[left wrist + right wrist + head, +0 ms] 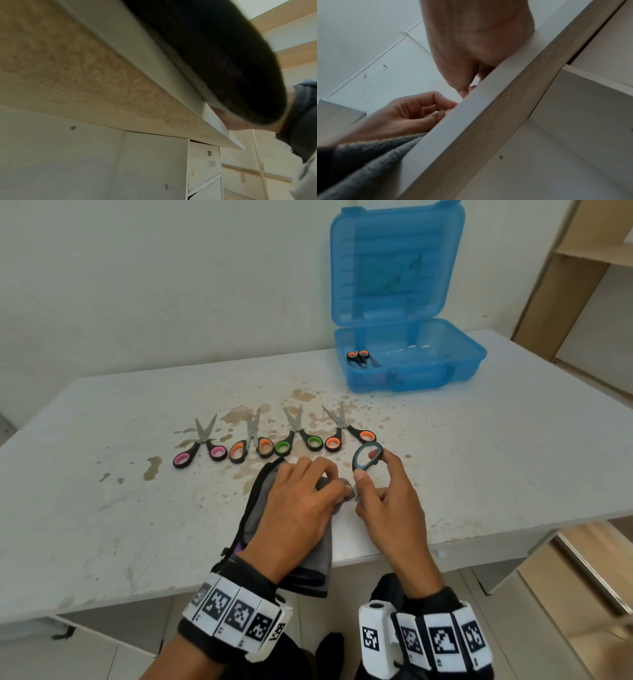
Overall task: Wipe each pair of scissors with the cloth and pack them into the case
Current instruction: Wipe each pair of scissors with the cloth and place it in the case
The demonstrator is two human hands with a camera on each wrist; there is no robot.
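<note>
R hand (383, 501) pinches grey-handled scissors (367, 457) near table (102, 525) front edge, loop up, blades hidden in cloth (308, 563). L hand (301, 501) curls on cloth, which overhangs the edge. Beyond: four scissors (274, 436) in a row, tips pointing away. Far R: blue case (411, 361) open, one pair (361, 358) inside. No readable text.
</note>
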